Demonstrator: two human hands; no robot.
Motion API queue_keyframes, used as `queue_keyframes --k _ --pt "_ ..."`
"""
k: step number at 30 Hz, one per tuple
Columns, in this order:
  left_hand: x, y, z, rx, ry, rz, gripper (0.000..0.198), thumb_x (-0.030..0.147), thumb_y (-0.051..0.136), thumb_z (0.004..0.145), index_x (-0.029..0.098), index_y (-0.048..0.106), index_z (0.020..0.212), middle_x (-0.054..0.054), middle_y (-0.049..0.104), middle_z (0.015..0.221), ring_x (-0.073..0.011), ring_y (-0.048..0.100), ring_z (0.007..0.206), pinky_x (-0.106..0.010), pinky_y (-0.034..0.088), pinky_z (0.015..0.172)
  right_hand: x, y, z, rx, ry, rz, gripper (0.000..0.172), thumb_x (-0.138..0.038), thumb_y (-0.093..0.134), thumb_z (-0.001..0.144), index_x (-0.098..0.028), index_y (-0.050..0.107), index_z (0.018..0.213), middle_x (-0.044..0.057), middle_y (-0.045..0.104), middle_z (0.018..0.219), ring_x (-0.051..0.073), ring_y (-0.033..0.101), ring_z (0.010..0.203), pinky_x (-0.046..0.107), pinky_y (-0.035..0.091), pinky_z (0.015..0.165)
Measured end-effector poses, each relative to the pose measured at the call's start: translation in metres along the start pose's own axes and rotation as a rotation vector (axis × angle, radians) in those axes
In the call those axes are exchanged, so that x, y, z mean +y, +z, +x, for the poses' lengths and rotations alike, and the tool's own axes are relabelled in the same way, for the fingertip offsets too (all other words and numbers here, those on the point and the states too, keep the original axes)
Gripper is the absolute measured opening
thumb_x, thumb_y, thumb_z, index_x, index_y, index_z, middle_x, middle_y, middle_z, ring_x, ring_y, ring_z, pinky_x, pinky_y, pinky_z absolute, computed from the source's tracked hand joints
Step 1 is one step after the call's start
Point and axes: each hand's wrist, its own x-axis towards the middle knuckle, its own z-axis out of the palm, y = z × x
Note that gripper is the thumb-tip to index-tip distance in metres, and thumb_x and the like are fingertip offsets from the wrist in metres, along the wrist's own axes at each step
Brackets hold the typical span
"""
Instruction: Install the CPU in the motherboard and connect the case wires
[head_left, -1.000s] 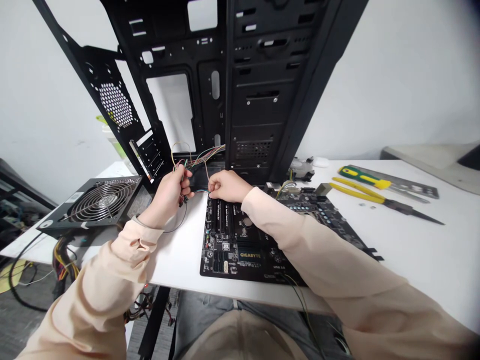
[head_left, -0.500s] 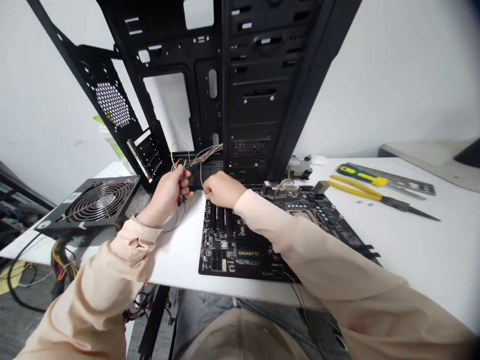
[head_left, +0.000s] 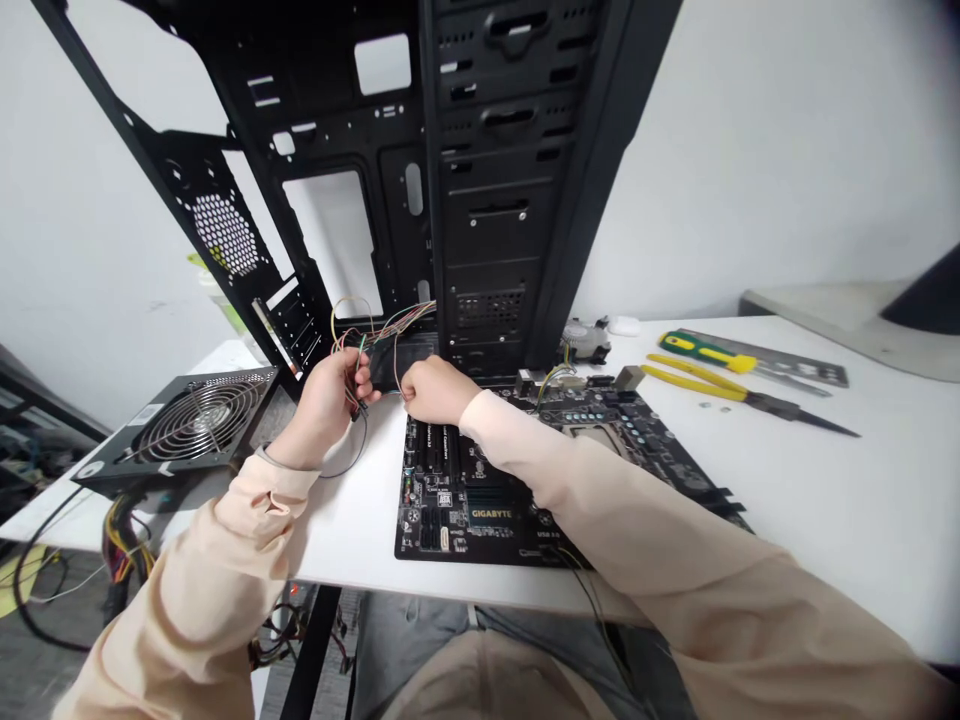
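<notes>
My left hand (head_left: 324,398) is closed around a bundle of thin coloured wires (head_left: 379,328) that runs out of the open black computer case (head_left: 465,180) standing upright on the white table (head_left: 810,500). My right hand (head_left: 433,390) is closed in a pinch on one of those wires, just right of my left hand. Both hands hover over the far left corner of a black motherboard (head_left: 480,490), which lies flat in front of the case. The wire ends and connectors are hidden inside my fingers.
A power supply with a round fan grille (head_left: 191,420) sits at the table's left edge, its cables hanging down. Right of the case lie a green-and-yellow screwdriver (head_left: 705,351), yellow-handled pliers (head_left: 742,397), a metal I/O plate (head_left: 795,366) and a small cooler (head_left: 585,338).
My right hand has slid a little left toward my left hand along the wires. The camera has tipped slightly, shifting the whole scene.
</notes>
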Motion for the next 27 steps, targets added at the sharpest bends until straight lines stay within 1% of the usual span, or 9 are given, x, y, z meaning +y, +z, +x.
queue_keyframes --k 2,5,7,9,10,12,15,23,27 --pt "0.002 -0.002 -0.001 -0.019 0.02 -0.011 0.032 0.038 0.051 0.095 0.015 0.054 0.074 0.008 0.043 0.055 -0.0059 0.04 0.042 -0.021 0.043 0.047 0.002 0.001 -0.001 0.053 -0.008 0.02 0.009 -0.009 0.062 0.066 -0.017 0.067 0.064 0.003 0.064 0.068 0.015 0.06 0.068 0.023 0.042 0.068" --pt "0.002 -0.005 0.0 -0.038 0.052 -0.017 0.033 0.039 0.051 0.095 0.015 0.053 0.072 0.008 0.044 0.055 -0.0067 0.043 0.044 -0.023 0.045 0.05 0.0 -0.004 -0.003 0.206 -0.013 0.039 0.002 -0.016 0.062 0.073 -0.015 0.064 0.074 0.004 0.063 0.079 0.014 0.057 0.074 0.023 0.041 0.071" --pt "0.001 -0.008 0.003 -0.049 0.068 -0.012 0.03 0.039 0.053 0.094 0.014 0.056 0.077 0.006 0.05 0.061 -0.0074 0.048 0.048 -0.024 0.047 0.053 -0.005 -0.008 -0.004 0.352 -0.044 0.078 0.005 -0.019 0.061 0.076 -0.014 0.061 0.078 0.004 0.061 0.083 0.013 0.054 0.075 0.022 0.04 0.071" --pt "-0.001 -0.01 0.005 -0.064 0.082 0.003 0.026 0.038 0.054 0.094 0.013 0.059 0.085 0.003 0.056 0.07 -0.0084 0.053 0.054 -0.024 0.049 0.055 -0.011 -0.01 -0.005 0.427 -0.123 0.166 0.01 -0.019 0.063 0.076 -0.015 0.057 0.069 0.001 0.058 0.075 0.011 0.052 0.07 0.022 0.039 0.068" --pt "-0.002 -0.011 0.006 -0.072 0.089 0.013 0.025 0.037 0.055 0.093 0.013 0.06 0.089 0.002 0.058 0.075 -0.009 0.055 0.058 -0.024 0.05 0.056 -0.013 -0.009 -0.005 0.413 -0.169 0.219 0.015 -0.019 0.064 0.076 -0.015 0.056 0.064 0.0 0.056 0.07 0.011 0.05 0.066 0.022 0.038 0.067" --pt "-0.004 -0.011 0.007 -0.092 0.096 0.04 0.023 0.035 0.056 0.093 0.013 0.06 0.095 -0.001 0.061 0.082 -0.0104 0.058 0.064 -0.025 0.051 0.057 -0.018 -0.006 -0.006 0.28 -0.234 0.3 0.022 -0.021 0.066 0.076 -0.016 0.055 0.058 -0.002 0.054 0.062 0.01 0.048 0.061 0.022 0.036 0.065" --pt "-0.005 -0.01 0.007 -0.122 0.097 0.082 0.021 0.033 0.057 0.092 0.013 0.061 0.096 -0.002 0.063 0.087 -0.0119 0.061 0.069 -0.027 0.053 0.061 -0.021 0.0 -0.006 0.129 -0.259 0.335 0.023 -0.025 0.067 0.078 -0.016 0.058 0.058 -0.004 0.052 0.058 0.009 0.045 0.059 0.023 0.032 0.062" --pt "-0.006 -0.011 0.007 -0.11 0.131 0.105 0.02 0.032 0.058 0.092 0.013 0.061 0.091 -0.002 0.063 0.087 -0.0125 0.061 0.071 -0.028 0.053 0.064 -0.017 -0.003 -0.005 0.163 -0.165 0.367 0.038 -0.016 0.055 0.084 -0.015 0.045 0.048 -0.007 0.034 0.047 0.007 0.035 0.052 0.022 0.026 0.056" --pt "-0.004 -0.011 0.006 -0.086 0.167 0.057 0.024 0.032 0.059 0.088 0.014 0.058 0.073 -0.001 0.064 0.08 -0.014 0.062 0.075 -0.029 0.051 0.069 -0.014 -0.004 -0.005 0.135 -0.151 0.336 0.04 -0.02 0.056 0.083 -0.016 0.043 0.046 -0.007 0.033 0.045 0.007 0.035 0.052 0.023 0.026 0.056"
